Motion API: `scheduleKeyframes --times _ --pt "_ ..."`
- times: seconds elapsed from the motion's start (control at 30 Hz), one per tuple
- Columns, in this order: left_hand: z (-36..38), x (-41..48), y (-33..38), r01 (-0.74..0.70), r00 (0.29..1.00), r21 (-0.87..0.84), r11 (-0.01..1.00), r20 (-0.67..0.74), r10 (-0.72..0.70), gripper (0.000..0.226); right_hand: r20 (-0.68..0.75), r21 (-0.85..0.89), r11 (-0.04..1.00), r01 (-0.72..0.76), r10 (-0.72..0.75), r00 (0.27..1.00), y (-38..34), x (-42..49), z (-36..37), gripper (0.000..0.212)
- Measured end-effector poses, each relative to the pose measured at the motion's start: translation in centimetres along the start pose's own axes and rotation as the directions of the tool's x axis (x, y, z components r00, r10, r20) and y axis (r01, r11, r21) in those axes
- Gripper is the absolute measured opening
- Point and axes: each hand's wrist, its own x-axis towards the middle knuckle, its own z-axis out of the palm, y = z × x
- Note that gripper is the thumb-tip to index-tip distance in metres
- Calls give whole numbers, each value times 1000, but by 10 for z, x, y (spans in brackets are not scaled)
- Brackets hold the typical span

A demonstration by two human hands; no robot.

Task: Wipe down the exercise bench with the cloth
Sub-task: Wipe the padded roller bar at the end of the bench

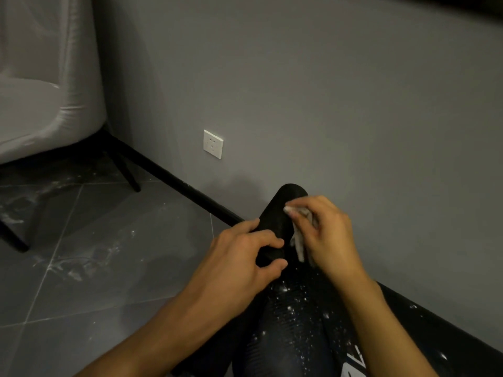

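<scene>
Black foam covers the roller pad (283,213) at the end of the exercise bench (294,322), which runs from the bottom of the view up toward a grey wall. The left hand (242,257) curls partly closed around the near end of the roller, thumb below and fingers on top, steadying it. Just to its right, the right hand (324,232) is closed around a crumpled pale cloth (299,240), pressing it against the roller's side (part of the cloth hangs below the fingers). The cloth looks soft, light and limp, so it is best bunched in the palm. The foam likely gives a little under pressure and may turn, so bracing it helps. White specks dot the bench below the wrists, probably still to wipe.
</scene>
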Motion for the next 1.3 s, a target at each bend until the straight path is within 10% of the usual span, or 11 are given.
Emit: scheduleKeyframes --times 0.3,0.6,0.8,1.0,1.3 --pt "4 0 0 -40 997 -27 999 -63 38 36 110 108 994 17 -28 994 -2 -37 -2 12" --pt "-1 -2 3 -5 1000 -64 998 -5 4 26 -240 197 957 -213 258 936 27 33 12 6" --pt "-4 0 9 57 991 -82 995 126 -46 25 -126 311 934 -177 225 966 7 -25 19 10" --pt "-5 0 6 21 998 -153 988 63 -12 23 -331 150 959 -240 278 902 21 36 19 6" --pt "-5 2 7 -35 997 -19 999 71 36 29 -171 -4 990 -141 138 976 4 7 5 11"
